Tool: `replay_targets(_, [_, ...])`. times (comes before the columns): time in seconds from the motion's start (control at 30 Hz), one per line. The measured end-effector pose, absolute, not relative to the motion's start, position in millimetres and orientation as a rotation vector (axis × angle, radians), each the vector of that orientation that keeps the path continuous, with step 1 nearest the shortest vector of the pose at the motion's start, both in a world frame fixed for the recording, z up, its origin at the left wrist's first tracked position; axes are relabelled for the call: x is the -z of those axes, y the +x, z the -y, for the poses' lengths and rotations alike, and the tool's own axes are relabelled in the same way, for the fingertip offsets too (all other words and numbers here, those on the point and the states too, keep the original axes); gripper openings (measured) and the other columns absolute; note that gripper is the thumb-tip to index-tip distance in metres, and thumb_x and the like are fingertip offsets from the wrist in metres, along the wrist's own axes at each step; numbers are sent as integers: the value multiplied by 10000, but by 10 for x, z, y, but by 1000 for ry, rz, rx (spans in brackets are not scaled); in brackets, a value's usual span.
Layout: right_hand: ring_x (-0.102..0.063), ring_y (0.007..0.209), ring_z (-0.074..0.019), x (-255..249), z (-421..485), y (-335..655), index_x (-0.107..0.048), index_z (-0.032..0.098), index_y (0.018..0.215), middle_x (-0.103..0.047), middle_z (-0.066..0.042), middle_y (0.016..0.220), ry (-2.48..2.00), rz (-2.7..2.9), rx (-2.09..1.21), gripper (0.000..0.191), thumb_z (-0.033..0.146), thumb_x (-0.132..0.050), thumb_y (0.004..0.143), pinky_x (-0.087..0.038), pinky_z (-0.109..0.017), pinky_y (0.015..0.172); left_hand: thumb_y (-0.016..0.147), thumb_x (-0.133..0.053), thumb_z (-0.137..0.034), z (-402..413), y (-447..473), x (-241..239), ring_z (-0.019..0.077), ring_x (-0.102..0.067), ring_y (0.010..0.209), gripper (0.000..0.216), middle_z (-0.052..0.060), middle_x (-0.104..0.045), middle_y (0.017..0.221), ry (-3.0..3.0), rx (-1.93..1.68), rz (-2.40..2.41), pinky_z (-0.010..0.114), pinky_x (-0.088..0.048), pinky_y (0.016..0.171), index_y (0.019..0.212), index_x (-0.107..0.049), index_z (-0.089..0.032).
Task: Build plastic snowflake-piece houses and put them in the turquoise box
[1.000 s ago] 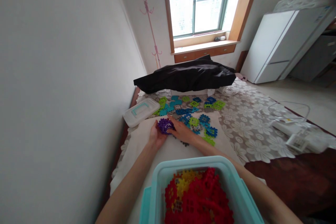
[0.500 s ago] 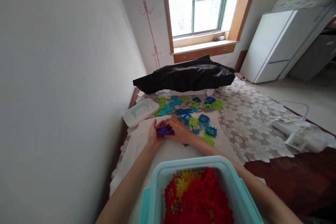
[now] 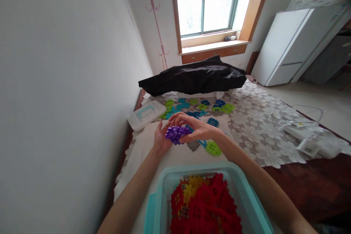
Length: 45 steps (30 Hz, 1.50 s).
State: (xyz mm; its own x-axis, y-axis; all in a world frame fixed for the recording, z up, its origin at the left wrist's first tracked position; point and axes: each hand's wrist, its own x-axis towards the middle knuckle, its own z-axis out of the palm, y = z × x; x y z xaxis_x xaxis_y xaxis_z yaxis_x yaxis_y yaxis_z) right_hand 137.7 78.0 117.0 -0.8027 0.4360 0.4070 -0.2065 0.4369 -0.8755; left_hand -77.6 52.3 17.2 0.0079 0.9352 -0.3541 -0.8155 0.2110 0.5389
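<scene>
A stack of purple plastic tiles (image 3: 176, 134) is lifted above the white cloth (image 3: 148, 146), held between both hands. My right hand (image 3: 196, 128) covers it from the right with fingers curled over its top. From the left, my left hand (image 3: 160, 137) cups the same stack with its fingers bent against it. Blue and green tiles (image 3: 201, 109) lie scattered just beyond the hands, and one green tile (image 3: 213, 148) sits under my right wrist.
A teal box (image 3: 164, 190) holding red and yellow tiles stands nearest me. A white lid (image 3: 145, 115) lies by the wall at left. Behind are a black cloth (image 3: 194, 76), a white fridge (image 3: 290, 44), and a cable with white devices (image 3: 304, 135) on the floral cloth.
Both hands have raised the purple tiles off the cloth and drawn them slightly toward me. The right hand now arches over the stack instead of lying flat.
</scene>
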Motion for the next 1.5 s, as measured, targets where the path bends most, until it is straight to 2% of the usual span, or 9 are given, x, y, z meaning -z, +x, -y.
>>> replay_targets(0.13, [-570, 1257, -241, -1643, -546, 1589, -646, 237, 1083, -600, -64, 1329, -26, 2251, -1368, 381, 409, -838, 802, -445, -380, 1112, 991, -564, -458, -500, -763, -212, 244, -727, 770, 331, 96, -742, 856, 218, -1353, -784, 380, -607, 749, 974, -696, -156])
replay_targets(0.37, [-636, 1186, -232, -1798, -320, 1705, -684, 220, 997, -667, -85, 1275, 308, 2533, -1498, 435, 511, -890, 748, -473, -334, 1089, 993, -571, -426, -479, -799, -161, 223, -739, 812, 314, 118, -774, 954, 250, -1364, -762, 382, -597, 818, 956, -704, -144])
replay_targets(0.6, [-621, 1277, -278, -1622, -737, 1826, -613, 215, 1390, -684, -105, 1319, -31, 2193, -1661, 822, 692, -812, 751, -507, -355, 1037, 993, -561, -347, -485, -808, -184, 221, -742, 810, 256, 122, -779, 948, 262, -1342, -804, 384, -599, 817, 960, -709, -141])
replay_targets(0.73, [-675, 1098, -221, -1155, -1265, 1913, -608, 191, 1360, -698, -109, 1264, -531, 1965, -1409, 631, 634, -659, 913, -535, -313, 904, 994, -556, -330, -483, -790, -202, 215, -740, 818, 248, 134, -775, 961, 270, -1345, -836, 399, -597, 851, 941, -700, -135])
replay_targets(0.87, [-666, 823, -191, -638, -1620, 1977, -722, 143, 1027, -739, -67, 932, -1000, 2113, -1114, 385, 508, -662, 921, -505, -268, 716, 975, -601, -296, -484, -733, -167, 184, -700, 728, 218, 59, -707, 784, 404, -1419, -919, 347, -581, 791, 810, -647, -161])
replay_targets(1.03, [-681, 809, -220, -350, -1687, 2005, -751, 191, 922, -761, -65, 919, -1362, 2406, -867, 196, 361, -770, 827, -479, -266, 675, 865, -747, -150, -440, -625, -113, 124, -610, 649, 187, -15, -644, 685, 678, -1445, -1095, 211, -487, 682, 727, -626, -183])
replay_targets(1.13, [-698, 890, -265, -359, -1685, 2069, -759, 197, 988, -758, -108, 1033, -1529, 2442, -643, 273, 369, -813, 782, -492, -288, 722, 810, -783, -90, -381, -553, -123, 143, -620, 709, 174, -7, -680, 716, 830, -1348, -1144, 210, -479, 707, 722, -672, -192])
replay_targets(1.27, [-699, 994, -288, -500, -1727, 2241, -749, 183, 1062, -748, -133, 1107, -1499, 2386, -586, 293, 410, -716, 879, -504, -312, 826, 714, -853, -43, -300, -468, -199, 210, -659, 959, 199, 60, -745, 888, 1060, -1270, -1137, 249, -491, 896, 756, -742, -203])
replay_targets(1.5, [-675, 1111, -339, -266, -1489, 2397, -732, 187, 1147, -732, -154, 1191, -1472, 2300, -570, 401, 484, -717, 877, -515, -391, 966, 525, -964, -91, -217, -444, -281, 368, -517, 1360, 435, 110, -716, 1244, 1386, -1155, -1117, 458, -366, 1190, 884, -784, -260])
